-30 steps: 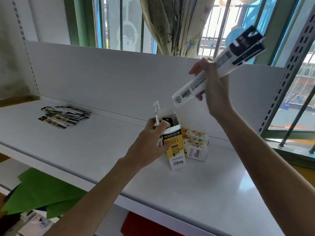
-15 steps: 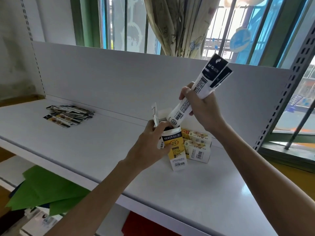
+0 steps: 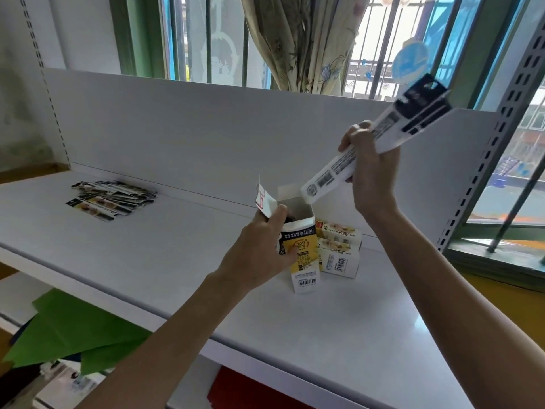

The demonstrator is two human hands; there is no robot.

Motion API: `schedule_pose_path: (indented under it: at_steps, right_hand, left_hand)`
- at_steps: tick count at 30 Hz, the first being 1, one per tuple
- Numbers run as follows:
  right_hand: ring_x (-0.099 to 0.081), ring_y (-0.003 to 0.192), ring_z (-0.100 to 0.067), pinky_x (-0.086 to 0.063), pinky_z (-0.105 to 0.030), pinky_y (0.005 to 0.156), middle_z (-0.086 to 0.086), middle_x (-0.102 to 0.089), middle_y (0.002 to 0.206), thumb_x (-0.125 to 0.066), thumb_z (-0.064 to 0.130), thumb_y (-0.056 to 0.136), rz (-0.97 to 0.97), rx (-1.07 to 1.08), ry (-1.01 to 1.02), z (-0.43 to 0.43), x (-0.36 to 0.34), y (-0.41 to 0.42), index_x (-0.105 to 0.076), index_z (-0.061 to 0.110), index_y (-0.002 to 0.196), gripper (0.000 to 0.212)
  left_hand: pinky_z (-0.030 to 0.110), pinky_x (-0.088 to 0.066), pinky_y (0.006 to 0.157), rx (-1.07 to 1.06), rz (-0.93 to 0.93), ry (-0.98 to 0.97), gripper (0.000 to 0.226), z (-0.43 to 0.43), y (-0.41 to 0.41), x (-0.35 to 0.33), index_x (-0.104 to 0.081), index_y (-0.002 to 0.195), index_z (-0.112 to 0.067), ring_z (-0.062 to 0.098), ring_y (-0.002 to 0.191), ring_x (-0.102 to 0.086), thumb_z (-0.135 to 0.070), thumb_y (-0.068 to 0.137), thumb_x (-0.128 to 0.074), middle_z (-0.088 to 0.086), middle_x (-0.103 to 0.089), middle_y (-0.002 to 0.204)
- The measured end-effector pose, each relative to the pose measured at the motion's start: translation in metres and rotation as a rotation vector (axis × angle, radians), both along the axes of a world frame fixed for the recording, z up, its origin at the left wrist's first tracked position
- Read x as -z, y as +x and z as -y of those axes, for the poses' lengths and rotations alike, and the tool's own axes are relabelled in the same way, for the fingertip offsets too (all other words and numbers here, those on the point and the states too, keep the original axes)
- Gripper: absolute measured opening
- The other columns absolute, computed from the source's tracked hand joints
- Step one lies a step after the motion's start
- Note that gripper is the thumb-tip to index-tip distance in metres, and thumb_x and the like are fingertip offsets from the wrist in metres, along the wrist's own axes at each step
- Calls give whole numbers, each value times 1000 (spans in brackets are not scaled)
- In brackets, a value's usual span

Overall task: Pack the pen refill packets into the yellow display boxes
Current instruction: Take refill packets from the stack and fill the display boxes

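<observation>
An open yellow display box [image 3: 303, 255] stands upright on the white shelf [image 3: 147, 249], its top flaps raised. My left hand [image 3: 259, 249] grips its left side near the top. My right hand [image 3: 371, 172] holds a bundle of white and black pen refill packets [image 3: 380, 143], tilted, with the lower end just above the box's right rim. Something dark shows inside the box.
Two closed yellow and white boxes [image 3: 339, 252] lie stacked right behind the open one. A pile of loose refill packets [image 3: 112, 199] lies at the shelf's far left. A white back panel bounds the shelf; a perforated upright [image 3: 486, 160] stands at right. Green paper [image 3: 70, 332] lies below.
My right hand first brought the packet bundle down until its lower end reached the box mouth, then drew it up and to the right again. The left hand kept its hold on the box.
</observation>
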State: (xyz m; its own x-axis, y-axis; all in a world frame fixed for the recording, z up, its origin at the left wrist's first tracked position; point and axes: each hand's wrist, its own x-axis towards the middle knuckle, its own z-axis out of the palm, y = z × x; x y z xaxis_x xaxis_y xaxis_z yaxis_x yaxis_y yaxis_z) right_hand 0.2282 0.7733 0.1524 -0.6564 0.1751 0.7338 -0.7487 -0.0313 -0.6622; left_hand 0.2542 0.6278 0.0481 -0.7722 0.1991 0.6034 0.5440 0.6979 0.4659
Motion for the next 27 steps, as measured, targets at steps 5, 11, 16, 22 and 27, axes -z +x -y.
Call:
schedule_pose_path:
  at_steps: [5,11,16,22,27]
  right_hand:
    - [-51,54,4,-43,-13,49,7,-56,66,-50,12,84,16,-80,197,5,-5,1,-50,19,70,16]
    - [-55,52,-3,-46,-14,48,8,-60,71,-69,41,76,241,65,1022,6,20,-10,-62,14,85,30]
    - [-50,56,2,-47,-15,57,10,-59,92,-73,38,70,76,-37,645,3,8,-8,-58,24,111,46]
    - [-56,63,1,-43,-9,58,12,-63,75,-64,12,82,47,182,1060,-2,24,-19,-72,21,83,13]
    - [-52,93,-10,-41,-26,80,12,-59,93,-46,28,95,75,141,1028,-4,32,-17,-73,14,88,32]
  left_hand:
    - [23,-57,70,1,9,17,42,1,0,-1,-47,113,-17,18,96,-61,-23,79,-70,8,-55,113]
    - [26,-56,77,17,23,38,52,-5,0,0,-43,126,-21,17,99,-60,-22,80,-69,6,-55,117]
    - [20,-52,77,17,25,67,53,-5,-3,3,-42,126,-24,14,106,-57,-22,81,-69,5,-54,121]
    - [16,-51,74,36,3,110,57,-6,-6,8,-41,130,-24,14,104,-59,-19,81,-69,7,-51,121]
    - [31,-57,81,37,-22,152,64,-1,-8,10,-36,134,-21,18,108,-58,-17,80,-69,9,-50,121]
